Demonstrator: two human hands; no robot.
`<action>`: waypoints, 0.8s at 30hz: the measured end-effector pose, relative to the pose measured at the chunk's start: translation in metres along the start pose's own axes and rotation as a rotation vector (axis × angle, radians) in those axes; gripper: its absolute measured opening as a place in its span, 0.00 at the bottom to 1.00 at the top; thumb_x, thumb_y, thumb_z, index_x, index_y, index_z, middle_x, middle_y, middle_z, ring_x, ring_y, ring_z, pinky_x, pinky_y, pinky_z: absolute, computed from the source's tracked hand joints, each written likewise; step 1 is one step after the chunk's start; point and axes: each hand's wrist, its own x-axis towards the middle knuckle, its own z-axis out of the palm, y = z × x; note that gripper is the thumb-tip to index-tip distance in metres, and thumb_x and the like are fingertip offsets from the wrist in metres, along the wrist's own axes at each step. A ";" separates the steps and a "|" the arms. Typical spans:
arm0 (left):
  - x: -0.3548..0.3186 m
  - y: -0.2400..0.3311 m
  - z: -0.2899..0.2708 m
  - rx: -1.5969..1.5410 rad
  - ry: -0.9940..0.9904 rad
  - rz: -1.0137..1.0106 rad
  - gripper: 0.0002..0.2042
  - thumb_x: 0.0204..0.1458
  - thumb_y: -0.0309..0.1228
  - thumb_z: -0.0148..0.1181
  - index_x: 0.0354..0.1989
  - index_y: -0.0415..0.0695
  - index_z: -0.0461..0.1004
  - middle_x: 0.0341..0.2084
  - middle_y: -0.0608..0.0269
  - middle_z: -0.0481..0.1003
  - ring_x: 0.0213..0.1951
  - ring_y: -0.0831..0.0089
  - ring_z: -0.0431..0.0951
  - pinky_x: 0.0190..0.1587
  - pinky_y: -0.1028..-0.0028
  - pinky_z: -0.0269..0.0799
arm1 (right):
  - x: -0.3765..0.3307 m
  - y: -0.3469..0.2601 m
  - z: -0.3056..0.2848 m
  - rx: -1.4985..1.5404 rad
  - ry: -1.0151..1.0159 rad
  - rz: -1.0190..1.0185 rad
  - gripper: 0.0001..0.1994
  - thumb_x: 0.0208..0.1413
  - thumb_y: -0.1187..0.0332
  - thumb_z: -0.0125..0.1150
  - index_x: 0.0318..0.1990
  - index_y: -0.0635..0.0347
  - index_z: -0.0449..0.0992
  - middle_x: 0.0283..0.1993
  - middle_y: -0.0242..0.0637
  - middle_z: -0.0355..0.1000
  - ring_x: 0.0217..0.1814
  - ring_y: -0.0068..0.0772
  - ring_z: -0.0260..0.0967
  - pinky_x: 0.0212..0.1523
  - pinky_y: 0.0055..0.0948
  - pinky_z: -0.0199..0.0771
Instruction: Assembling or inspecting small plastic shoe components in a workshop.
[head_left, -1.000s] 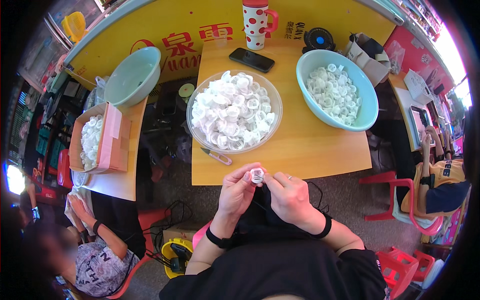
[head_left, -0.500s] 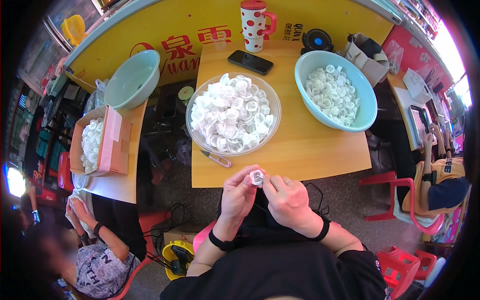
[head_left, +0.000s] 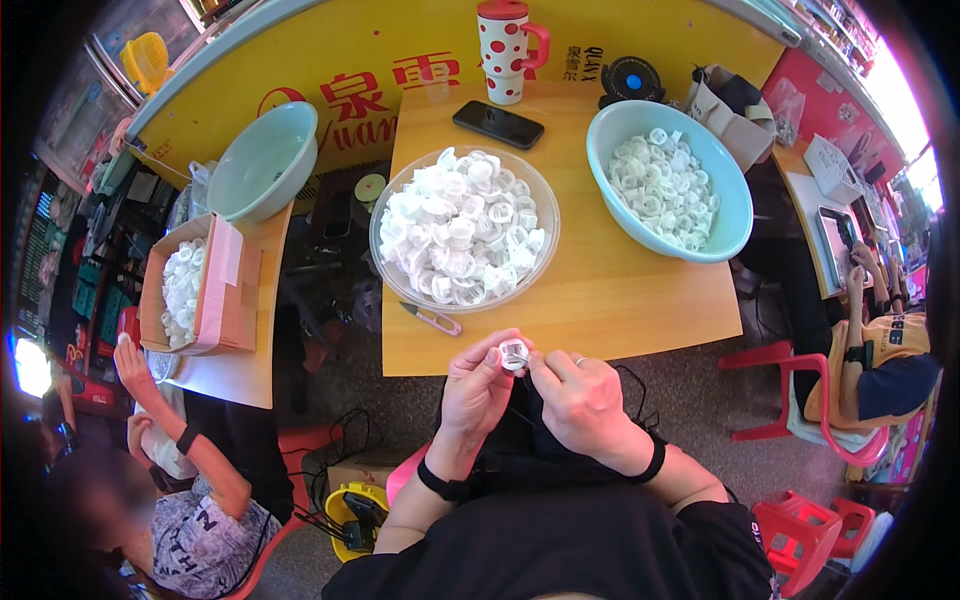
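Observation:
At the front edge of the table, a small white ring-shaped plastic piece (head_left: 515, 354) is gripped between the thumb and fingers of my left hand (head_left: 478, 392). My right hand (head_left: 582, 400) is closed in a pinch right beside it, fingertips at the piece's right edge; a thin grey line runs from them across its face, too small to name. Beyond my hands, a clear round bowl (head_left: 554, 215) holds a heap of similar white pieces (head_left: 462, 225). Small thread snips (head_left: 432, 319) with a pink handle lie between bowl and table edge.
A light-blue basin (head_left: 737, 235) of translucent pieces stands at the right. Behind are a phone (head_left: 498, 124), a dotted tumbler (head_left: 503, 55) and a small black fan (head_left: 632, 82). On the left table are a cardboard box (head_left: 228, 300) and another basin (head_left: 262, 165). Co-workers sit on both sides.
My hands stay almost in place, and the piece has turned slightly, showing more of its face. The co-worker at the left has raised a hand toward the cardboard box.

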 end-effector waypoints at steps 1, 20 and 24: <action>0.000 0.001 0.000 0.001 0.002 -0.003 0.15 0.59 0.28 0.52 0.51 0.32 0.71 0.42 0.49 0.76 0.40 0.69 0.77 0.44 0.74 0.73 | 0.000 0.000 -0.001 -0.015 -0.008 -0.005 0.15 0.40 0.72 0.57 0.39 0.66 0.75 0.26 0.36 0.65 0.25 0.32 0.68 0.24 0.29 0.67; -0.001 0.001 -0.003 0.013 -0.002 -0.013 0.16 0.59 0.30 0.53 0.51 0.31 0.71 0.41 0.50 0.76 0.39 0.69 0.77 0.44 0.74 0.73 | 0.003 -0.002 -0.004 0.003 -0.042 -0.022 0.10 0.41 0.73 0.57 0.34 0.64 0.73 0.25 0.35 0.65 0.25 0.32 0.68 0.24 0.29 0.66; -0.003 0.001 -0.002 0.053 -0.004 -0.002 0.16 0.59 0.30 0.53 0.51 0.31 0.71 0.42 0.50 0.76 0.39 0.69 0.77 0.44 0.74 0.73 | 0.004 -0.003 -0.005 -0.002 -0.057 -0.016 0.09 0.41 0.72 0.57 0.33 0.63 0.72 0.25 0.35 0.65 0.25 0.32 0.68 0.24 0.30 0.67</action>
